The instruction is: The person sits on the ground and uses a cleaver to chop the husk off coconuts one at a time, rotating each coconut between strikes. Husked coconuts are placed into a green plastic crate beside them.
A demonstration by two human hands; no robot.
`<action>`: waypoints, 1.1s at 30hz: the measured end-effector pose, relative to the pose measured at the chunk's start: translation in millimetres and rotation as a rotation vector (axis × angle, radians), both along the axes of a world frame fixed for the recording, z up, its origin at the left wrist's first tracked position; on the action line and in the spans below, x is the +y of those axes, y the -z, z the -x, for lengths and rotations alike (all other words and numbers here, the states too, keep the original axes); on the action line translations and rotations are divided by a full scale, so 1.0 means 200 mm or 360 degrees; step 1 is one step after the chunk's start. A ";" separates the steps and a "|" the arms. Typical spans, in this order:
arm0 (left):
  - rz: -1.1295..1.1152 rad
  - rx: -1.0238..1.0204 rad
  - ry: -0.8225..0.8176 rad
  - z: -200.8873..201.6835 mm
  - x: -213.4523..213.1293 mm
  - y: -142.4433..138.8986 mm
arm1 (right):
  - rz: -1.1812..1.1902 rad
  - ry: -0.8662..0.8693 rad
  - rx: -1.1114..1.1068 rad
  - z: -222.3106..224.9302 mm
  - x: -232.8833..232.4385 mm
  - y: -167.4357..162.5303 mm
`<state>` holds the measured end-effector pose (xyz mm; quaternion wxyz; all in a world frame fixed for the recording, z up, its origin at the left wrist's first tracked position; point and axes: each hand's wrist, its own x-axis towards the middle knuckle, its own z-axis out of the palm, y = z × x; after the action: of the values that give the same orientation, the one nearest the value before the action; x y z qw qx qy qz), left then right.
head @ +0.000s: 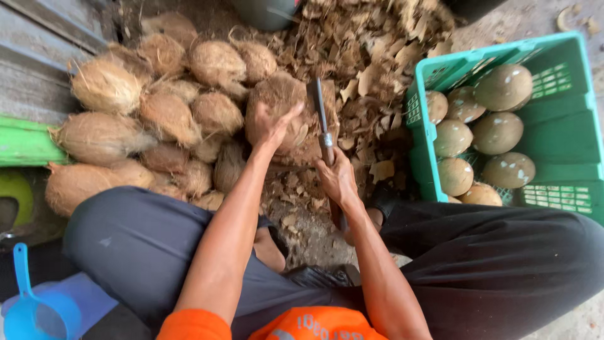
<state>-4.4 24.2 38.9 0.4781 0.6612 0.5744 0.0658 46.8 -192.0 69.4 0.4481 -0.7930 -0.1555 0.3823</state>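
The left hand [272,129] lay spread over the near face of a husked brown coconut [283,107] just above the centre of the frame, fingers open and curved against the fibre, steadying it rather than closing round it. The right hand [336,179] was shut round the handle of a cleaver [319,113], whose dark blade stood nearly upright against the right side of that coconut.

The chief risk, as I judged it, lay in how close blade and left fingers were: the thumb and fingertips sat just beside the cutting edge, so a stroke that glanced off the rounded, fibrous shell could run toward them. The nut rested on a loose bed of husk scraps [371,69], not a firm block, and could roll under a blow. The knees framed the work on both sides, so a slipping blade might also travel down toward the legs.

Both forearms reached forward from the lower middle of the frame, the left angled up and slightly right, the right angled up and left, wrists converging on the nut. The right wrist was cocked, the handle running down toward the lap.

A heap of unpeeled coconuts [145,113] filled the upper left. A green plastic crate [566,126] at the right held smooth, pale peeled coconuts [497,132]. A blue scoop [28,308] lay at the lower left.
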 end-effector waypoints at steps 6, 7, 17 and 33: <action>-0.0218 -0.0742 0.0193 0.10 0.02 0.07 | -0.0321 0.0215 0.0001 -0.02 -0.03 -0.24; -0.0177 -0.0671 0.0154 0.10 0.01 0.08 | -0.0342 0.0227 0.0031 -0.03 -0.05 -0.27; -0.1491 -0.0434 0.0306 -0.10 -0.01 0.14 | -0.0053 0.0030 0.0079 0.05 -0.02 -0.27; -0.0194 -0.0381 -0.0035 -0.12 0.03 0.14 | -0.0793 0.0348 0.0059 0.02 -0.05 -0.19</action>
<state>20.1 29.6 11.9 0.5014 0.6702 0.5152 0.1843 42.0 -201.0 106.6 0.6708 -0.6633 -0.1500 0.2959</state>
